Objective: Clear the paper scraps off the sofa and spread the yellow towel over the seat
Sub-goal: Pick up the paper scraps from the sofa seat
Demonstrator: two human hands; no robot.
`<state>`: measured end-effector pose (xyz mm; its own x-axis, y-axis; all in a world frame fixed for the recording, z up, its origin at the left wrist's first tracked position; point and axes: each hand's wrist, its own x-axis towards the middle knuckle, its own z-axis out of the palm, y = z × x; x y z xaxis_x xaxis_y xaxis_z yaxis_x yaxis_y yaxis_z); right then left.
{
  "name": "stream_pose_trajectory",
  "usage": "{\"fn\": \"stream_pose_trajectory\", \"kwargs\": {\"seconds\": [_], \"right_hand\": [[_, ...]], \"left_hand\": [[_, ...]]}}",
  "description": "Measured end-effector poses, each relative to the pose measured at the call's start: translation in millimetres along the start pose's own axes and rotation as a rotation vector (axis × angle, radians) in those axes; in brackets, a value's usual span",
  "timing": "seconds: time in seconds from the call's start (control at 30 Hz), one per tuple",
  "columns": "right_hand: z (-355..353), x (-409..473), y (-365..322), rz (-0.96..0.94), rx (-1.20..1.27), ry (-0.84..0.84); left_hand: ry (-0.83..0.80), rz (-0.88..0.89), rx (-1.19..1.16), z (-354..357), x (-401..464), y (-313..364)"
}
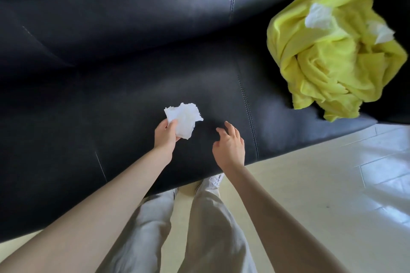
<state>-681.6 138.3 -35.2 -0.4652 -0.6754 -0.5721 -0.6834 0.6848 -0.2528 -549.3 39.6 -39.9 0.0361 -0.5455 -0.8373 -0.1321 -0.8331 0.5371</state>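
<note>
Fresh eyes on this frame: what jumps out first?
The crumpled yellow towel at the right end of the black leather sofa grabs the eye, with two white paper scraps lying on top of it. Next is the left hand over the middle of the seat, pinching another white paper scrap. The right hand hovers beside it, fingers relaxed and holding nothing.

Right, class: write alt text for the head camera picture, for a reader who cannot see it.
A person standing at a black sofa holds a paper scrap in the left hand, while the right hand hovers open beside it. A crumpled yellow towel lies on the seat to the right, with two more scraps on it.
</note>
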Motion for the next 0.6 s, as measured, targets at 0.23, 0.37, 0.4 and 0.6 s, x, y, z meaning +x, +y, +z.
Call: {"fn": "stream_pose_trajectory", "kwargs": {"seconds": [0.23,0.37,0.4,0.6], "right_hand": [[-22.8,24.8,13.0,0.165,0.202,-0.069],[-35.5,38.4,21.4,0.17,0.226,-0.176],[-41.9,44.3,25.1,0.148,0.223,-0.208],[-119.5,97.1,76.2,-0.134,0.174,-0.173]], "left_hand": [[-0.095,-0.046,-0.015,30.4,-0.8,12.7],[-0.093,-0.056,-0.039,62.4,-4.6,13.8],[-0.083,-0.059,-0.053,74.4,-6.1,14.1],[-0.027,-0.085,-0.283,173.3,-25.9,14.4]]}}
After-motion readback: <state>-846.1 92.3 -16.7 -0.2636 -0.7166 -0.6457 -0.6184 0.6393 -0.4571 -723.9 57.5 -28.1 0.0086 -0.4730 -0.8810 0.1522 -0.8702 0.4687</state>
